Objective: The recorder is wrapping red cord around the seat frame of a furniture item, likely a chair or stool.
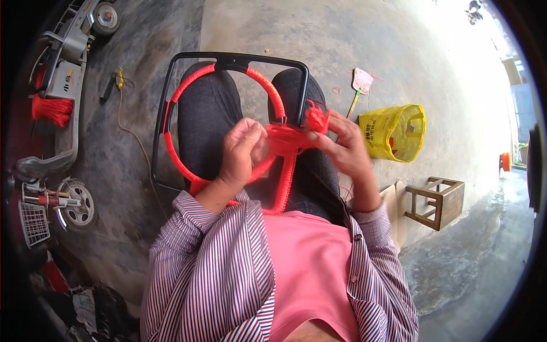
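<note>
A round frame (172,151) wrapped in red cord lies over my lap, joined to a black rectangular metal frame (233,56). My right hand (346,145) pinches a loose bundle of red cord (317,118) at the ring's right side. From that bundle, blurred red strands (285,135) run left across the ring toward my other hand. My left hand (244,147) is closed, its fingers curled beside those strands; what it holds, if anything, is hidden. A tightly wrapped red bar (285,185) slants down below the strands.
On the right are a yellow mesh basket (379,134), a pink fly swatter (362,81), a small wooden stool (444,205) and a cardboard piece (394,211). Vehicles stand at left, with a red bundle of strands (52,110) on one. A cable (126,122) crosses the concrete floor.
</note>
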Tool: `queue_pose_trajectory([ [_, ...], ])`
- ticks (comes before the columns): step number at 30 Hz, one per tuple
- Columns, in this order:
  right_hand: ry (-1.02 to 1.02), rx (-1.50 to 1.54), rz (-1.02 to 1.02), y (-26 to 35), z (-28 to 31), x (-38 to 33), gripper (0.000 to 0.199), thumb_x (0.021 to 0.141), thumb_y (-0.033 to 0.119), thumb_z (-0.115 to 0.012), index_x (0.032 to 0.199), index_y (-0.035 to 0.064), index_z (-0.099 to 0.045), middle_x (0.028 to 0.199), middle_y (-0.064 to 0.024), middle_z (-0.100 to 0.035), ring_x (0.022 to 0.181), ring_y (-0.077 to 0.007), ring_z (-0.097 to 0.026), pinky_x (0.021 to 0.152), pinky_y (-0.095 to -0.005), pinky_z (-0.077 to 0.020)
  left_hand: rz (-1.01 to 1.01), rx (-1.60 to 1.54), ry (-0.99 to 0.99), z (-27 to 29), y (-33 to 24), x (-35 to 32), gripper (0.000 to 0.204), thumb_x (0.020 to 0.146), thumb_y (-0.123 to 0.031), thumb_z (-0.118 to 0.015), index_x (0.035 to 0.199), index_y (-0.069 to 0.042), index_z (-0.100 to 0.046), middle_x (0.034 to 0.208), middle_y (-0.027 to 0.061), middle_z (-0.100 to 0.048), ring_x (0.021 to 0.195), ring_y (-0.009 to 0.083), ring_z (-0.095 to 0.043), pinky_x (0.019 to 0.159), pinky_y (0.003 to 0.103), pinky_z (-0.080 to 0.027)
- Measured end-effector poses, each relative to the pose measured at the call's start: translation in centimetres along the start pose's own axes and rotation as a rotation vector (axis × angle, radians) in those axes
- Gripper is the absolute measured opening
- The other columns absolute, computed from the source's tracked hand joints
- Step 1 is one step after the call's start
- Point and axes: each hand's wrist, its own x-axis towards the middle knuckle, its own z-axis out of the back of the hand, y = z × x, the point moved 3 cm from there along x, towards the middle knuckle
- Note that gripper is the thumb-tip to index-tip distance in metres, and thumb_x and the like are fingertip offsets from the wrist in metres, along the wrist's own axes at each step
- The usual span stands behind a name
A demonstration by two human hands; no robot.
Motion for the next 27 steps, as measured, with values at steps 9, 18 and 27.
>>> queue_pose_trajectory([
  [9, -0.593, 1.136, -0.173, -8.1, 16.2, -10.9, 0.027, 0.084, 0.015, -0.056, 0.108, 0.0025, -0.057, 0.089, -0.0102, -0.057, 0.085, -0.0208, -0.056, 0.081, -0.0338, -0.0484, 0.384, -0.046, -0.038, -1.4, -0.2, 1.1, 0.042, 0.098, -0.035, -0.038, 0.129, -0.006, -0.043, 0.078, 0.0040, -0.056, 0.061, 0.0102, -0.050, 0.053, 0.023, -0.041],
  [18, -0.477, 0.771, -0.480, -7.8, 5.5, -6.9, 0.018, 0.091, 0.014, -0.053, 0.105, 0.0054, -0.061, 0.056, 0.0098, -0.034, 0.044, -0.0013, -0.032, 0.040, -0.0202, -0.0258, 0.484, -0.306, 0.188, -2.4, -0.5, 0.9, 0.038, 0.086, -0.018, -0.039, 0.120, -0.003, -0.046, 0.097, 0.0123, -0.064, 0.074, 0.0204, -0.063, 0.058, 0.029, -0.051],
  [27, -0.164, 0.423, -0.568, -5.9, 2.8, -7.5, 0.014, 0.088, 0.015, -0.063, 0.079, 0.0054, -0.058, 0.064, 0.0066, -0.047, 0.056, -0.0023, -0.041, 0.050, -0.0205, -0.0314, 0.513, -0.231, 0.228, -0.8, 1.4, 1.3, 0.023, 0.084, -0.012, -0.039, 0.100, -0.001, -0.052, 0.089, 0.0143, -0.065, 0.066, 0.0204, -0.064, 0.047, 0.030, -0.050],
])
